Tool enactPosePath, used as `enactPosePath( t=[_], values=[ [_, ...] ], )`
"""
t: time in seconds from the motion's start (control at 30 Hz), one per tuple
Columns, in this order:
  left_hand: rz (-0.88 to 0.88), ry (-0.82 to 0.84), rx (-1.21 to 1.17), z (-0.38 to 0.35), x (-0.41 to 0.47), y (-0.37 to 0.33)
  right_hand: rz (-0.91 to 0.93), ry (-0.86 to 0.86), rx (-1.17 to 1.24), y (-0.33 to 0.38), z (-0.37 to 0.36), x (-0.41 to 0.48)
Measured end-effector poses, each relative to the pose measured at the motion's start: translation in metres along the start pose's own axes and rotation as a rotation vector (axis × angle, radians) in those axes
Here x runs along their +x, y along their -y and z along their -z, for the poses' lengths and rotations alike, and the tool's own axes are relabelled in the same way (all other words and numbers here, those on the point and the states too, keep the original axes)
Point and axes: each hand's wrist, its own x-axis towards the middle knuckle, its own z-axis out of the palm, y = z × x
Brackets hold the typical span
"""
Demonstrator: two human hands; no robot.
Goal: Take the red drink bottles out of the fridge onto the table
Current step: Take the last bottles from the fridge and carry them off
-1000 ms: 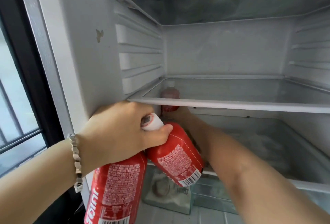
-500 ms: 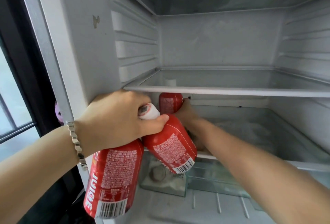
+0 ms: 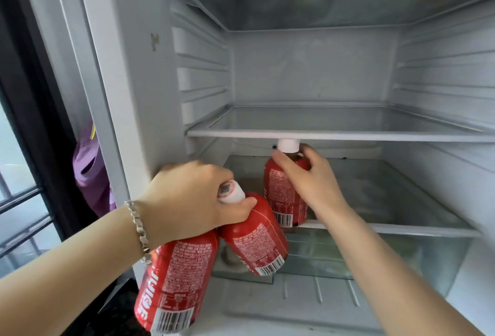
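Note:
My left hand (image 3: 192, 196) grips two red drink bottles by their necks in front of the open fridge. One bottle (image 3: 171, 282) hangs down at the lower left, and the other (image 3: 254, 244) tilts to the right with its white cap showing. My right hand (image 3: 308, 177) reaches into the fridge and holds a third red bottle (image 3: 281, 196) near its neck. That bottle stands upright at the front edge of the lower glass shelf (image 3: 388, 225), its white cap just under the middle shelf (image 3: 348, 134).
The fridge's left wall (image 3: 139, 94) is close to my left hand. A glass drawer (image 3: 348, 260) sits under the lower shelf. A purple cloth (image 3: 88, 169) hangs beside the fridge, with a window at the far left.
My right hand has drawn the third bottle forward from deep under the middle shelf to the lower shelf's front edge. My left hand keeps its two bottles. The view has shifted.

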Motion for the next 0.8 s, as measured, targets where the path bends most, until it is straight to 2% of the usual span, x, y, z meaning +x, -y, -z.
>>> enactPosePath(
  t=[0.1, 0.37, 0.47, 0.57, 0.8],
  values=[
    [-0.033, 0.011, 0.030, 0.000, -0.002, 0.002, 0.031, -0.081, -0.075, 0.003, 0.001, -0.004],
    [-0.155, 0.060, 0.125, -0.006, -0.009, 0.002, 0.072, -0.202, -0.547, 0.015, 0.007, -0.030],
    [-0.196, 0.041, 0.159, -0.003, -0.015, -0.003, 0.111, -0.234, -0.622, 0.021, 0.014, -0.048],
    [-0.176, 0.054, 0.166, 0.005, -0.030, -0.011, 0.170, -0.175, -0.730, 0.029, 0.028, -0.066],
    [-0.120, -0.010, 0.193, 0.027, -0.093, -0.056, 0.098, -0.142, -0.925, 0.069, 0.070, -0.131]
  ],
)
